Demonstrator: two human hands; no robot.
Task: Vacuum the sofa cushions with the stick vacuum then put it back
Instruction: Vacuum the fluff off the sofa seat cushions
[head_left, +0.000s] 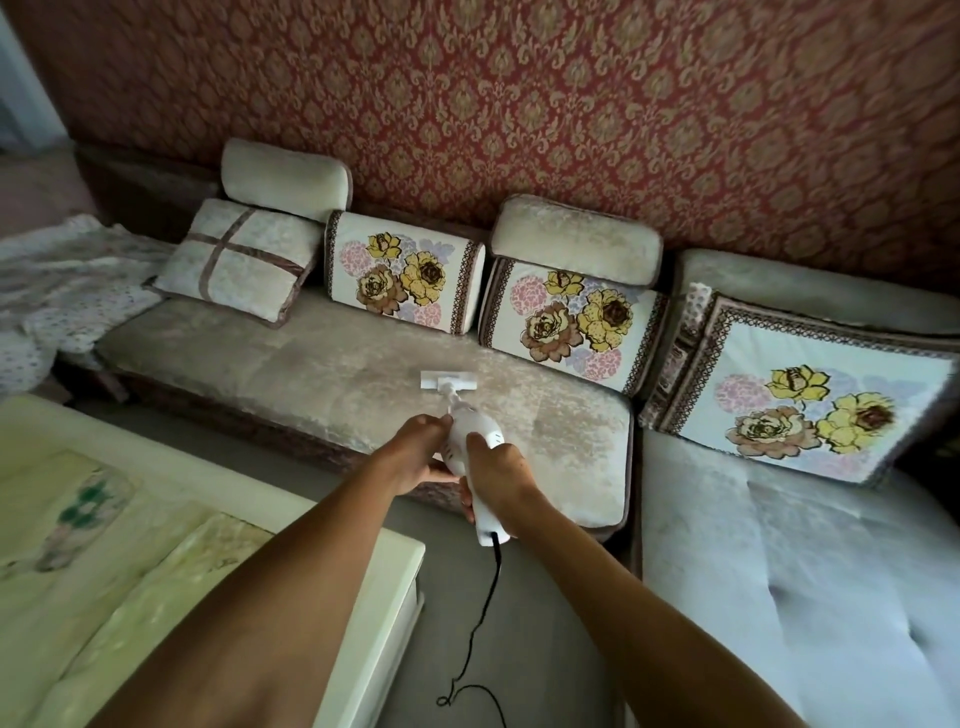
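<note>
A white stick vacuum (470, 431) points away from me over the beige sofa seat cushion (322, 374). Its flat white nozzle head (448, 381) rests on the cushion near the middle. My right hand (496, 475) grips the handle from above. My left hand (421, 452) holds the left side of the vacuum's body. A black power cord (488, 613) runs from the handle's rear end down to the grey floor, where it loops.
Flowered back cushions (405, 273) (571, 322) (810, 395) and a plain pillow (236, 260) line the sofa's back. A second seat cushion (779, 561) lies on the right. A cream coffee table (208, 571) stands at lower left, close to the sofa. Crumpled cloth (62, 291) lies far left.
</note>
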